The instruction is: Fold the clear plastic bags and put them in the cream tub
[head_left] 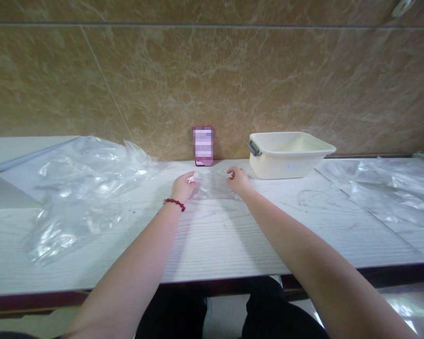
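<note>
A small clear plastic bag [214,186] lies flat on the white wood-grain table [212,245], between my two hands. My left hand [184,186] pinches the bag's left end, where the film is bunched and shiny. A dark red bead bracelet [175,203] circles that wrist. At the bag's right end is my right hand [238,180], its thumb and fingers curled close together by the edge. Whether film is caught between those fingertips is too small to tell. Straight behind the bag, a phone [204,147] with a lit, blurred screen leans upright against the wall.
A cream plastic tub [286,157] with a grey handle stands at the back right against the marbled wall [212,75]. Large clear plastic bags [88,188] lie heaped on the left. More clear plastic film [392,188] spreads over the far right of the table.
</note>
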`<state>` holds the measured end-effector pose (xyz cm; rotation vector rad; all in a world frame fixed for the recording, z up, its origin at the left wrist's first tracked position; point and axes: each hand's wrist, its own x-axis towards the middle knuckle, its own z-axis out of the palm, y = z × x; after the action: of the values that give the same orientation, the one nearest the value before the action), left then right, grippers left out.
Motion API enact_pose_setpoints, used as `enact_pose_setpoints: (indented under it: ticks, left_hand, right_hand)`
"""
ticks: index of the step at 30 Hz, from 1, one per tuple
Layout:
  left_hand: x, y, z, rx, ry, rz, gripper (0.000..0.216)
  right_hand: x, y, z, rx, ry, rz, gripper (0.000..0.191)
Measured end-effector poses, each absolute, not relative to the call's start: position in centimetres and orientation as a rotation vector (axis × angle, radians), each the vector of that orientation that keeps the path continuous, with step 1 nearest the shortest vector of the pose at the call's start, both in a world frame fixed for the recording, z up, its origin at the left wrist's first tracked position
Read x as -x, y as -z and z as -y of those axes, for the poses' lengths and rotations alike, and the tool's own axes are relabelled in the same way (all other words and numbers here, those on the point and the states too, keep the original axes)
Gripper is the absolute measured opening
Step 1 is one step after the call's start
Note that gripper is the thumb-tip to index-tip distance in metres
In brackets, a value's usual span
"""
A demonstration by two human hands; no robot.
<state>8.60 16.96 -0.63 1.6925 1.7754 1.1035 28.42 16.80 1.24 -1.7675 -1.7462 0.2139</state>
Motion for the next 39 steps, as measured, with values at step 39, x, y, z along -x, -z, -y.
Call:
enact_pose_setpoints:
  ticks: [39]
  left_hand:
    - [-9.8, -0.8, -16.5, -2.158, -0.830, -1.932, 0.040]
  right_hand:
    - [-28.5, -0.9, -17.2, 2.074, -0.022, 1.712, 0.030]
